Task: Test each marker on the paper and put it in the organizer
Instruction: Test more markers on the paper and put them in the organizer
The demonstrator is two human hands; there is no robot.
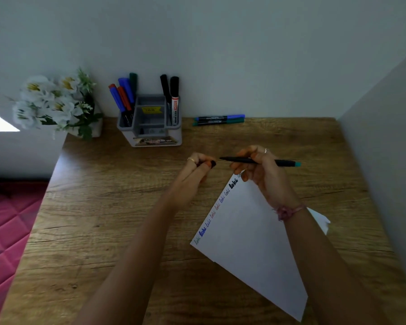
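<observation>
My right hand point(261, 171) grips a thin black marker point(284, 162) with a teal end, held level above the desk, its bare tip pointing left. My left hand point(197, 166) is curled round a small dark cap point(212, 163), a short gap from that tip. The white paper point(249, 242) lies angled below my right hand, with a row of written test words along its upper left edge. The grey organizer point(150, 120) stands at the back of the desk holding several markers. Two markers, a blue one point(220, 117) and a green one point(218, 122), lie by the wall.
A pot of white flowers point(56, 104) stands at the back left corner. Walls close the desk at the back and right. The wooden desk point(103, 219) ends on the left above a pink quilted surface point(7, 231). A second sheet point(320, 220) peeks out behind my right wrist.
</observation>
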